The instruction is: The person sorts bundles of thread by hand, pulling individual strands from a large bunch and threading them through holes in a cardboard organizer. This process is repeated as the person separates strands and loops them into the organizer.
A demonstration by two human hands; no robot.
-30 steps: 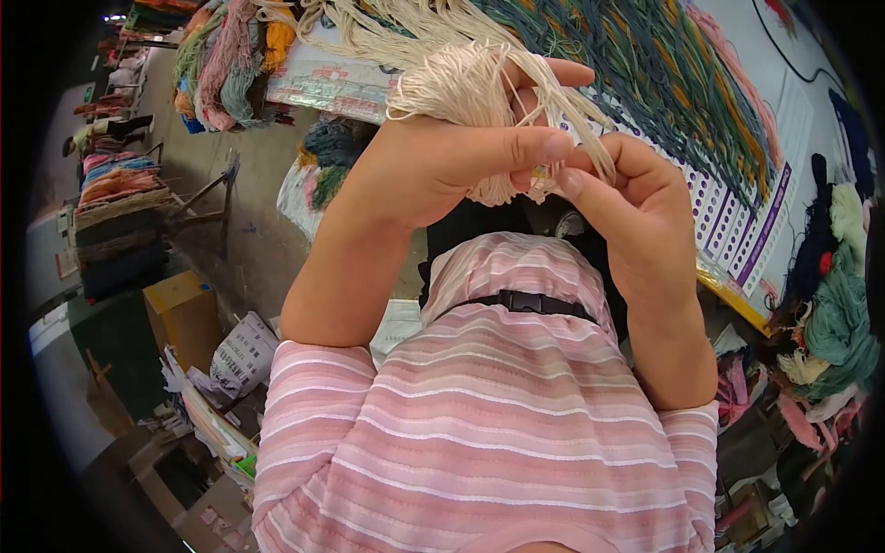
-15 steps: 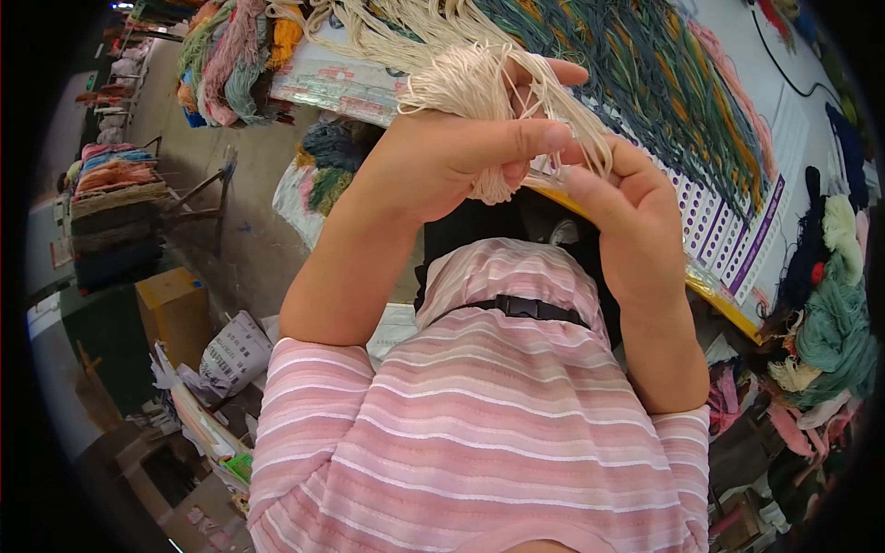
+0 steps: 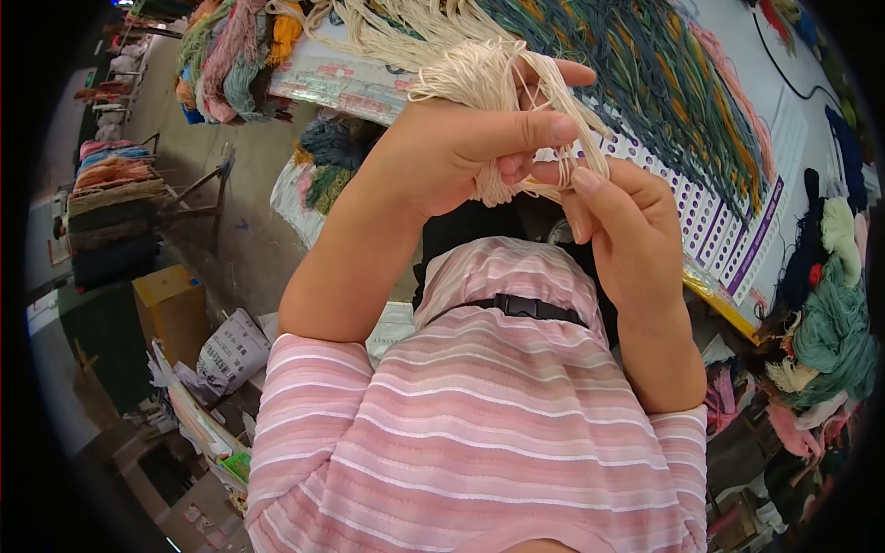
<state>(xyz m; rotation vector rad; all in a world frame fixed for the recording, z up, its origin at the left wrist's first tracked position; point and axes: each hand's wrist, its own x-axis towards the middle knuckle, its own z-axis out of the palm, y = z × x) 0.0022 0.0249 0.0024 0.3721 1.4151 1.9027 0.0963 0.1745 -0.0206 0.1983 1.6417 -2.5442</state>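
A bundle of cream thread point(image 3: 470, 78) is looped over my left hand point(image 3: 498, 138), which is closed around it with the thumb stretched across toward the right. Part of the bundle hangs out below the palm. My right hand point(image 3: 627, 207) is beside it, thumb and index finger pinched on a few strands that run down from the left fingers. The strands' ends are hidden behind the fingers. Behind my hands, more cream thread point(image 3: 392, 32) and long dark green, blue and ochre threads point(image 3: 636, 83) are spread on the table point(image 3: 341, 88).
A printed sheet with rows of purple dots point(image 3: 737, 221) lies at the table's right. Coloured skeins point(image 3: 230, 60) hang at its left end; teal skeins point(image 3: 839, 323) hang at far right. Stacked yarn point(image 3: 115, 212), a cardboard box point(image 3: 172, 313) and a white sack point(image 3: 235, 350) stand left.
My right fingers have shifted slightly, with index finger and thumb now closer together on the strands and the other fingers lower. The left hand with the bundle has moved a little to the right.
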